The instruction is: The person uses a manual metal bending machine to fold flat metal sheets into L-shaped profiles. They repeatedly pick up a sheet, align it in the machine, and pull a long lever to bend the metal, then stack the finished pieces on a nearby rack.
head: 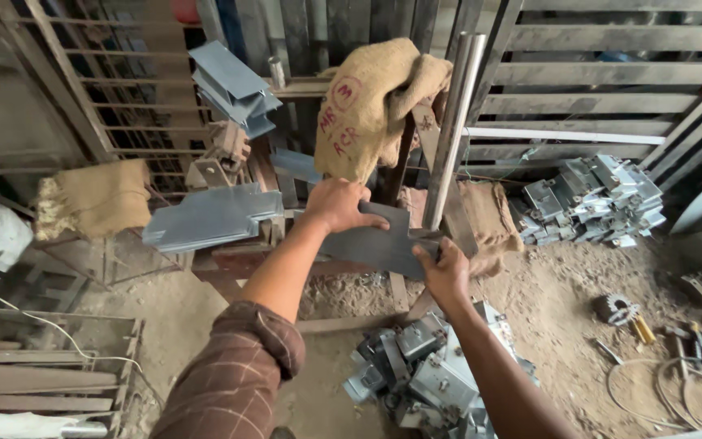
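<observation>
A flat grey sheet-metal piece [375, 241] with a notched outline lies between both my hands at the machine in front of me. My left hand [336, 203] grips its upper left edge, fingers curled over the top. My right hand [443, 272] holds its lower right corner with thumb on the sheet. A shiny steel lever bar [453, 122] rises just behind the sheet.
A stack of similar flat grey sheets [209, 215] rests to the left, bent ones [233, 85] above it. Burlap sacks [371, 102] drape the machine. Piles of folded metal boxes lie below my right arm [424, 370] and at the right [591, 199]. Sandy floor holds a gear [613, 309] and wires.
</observation>
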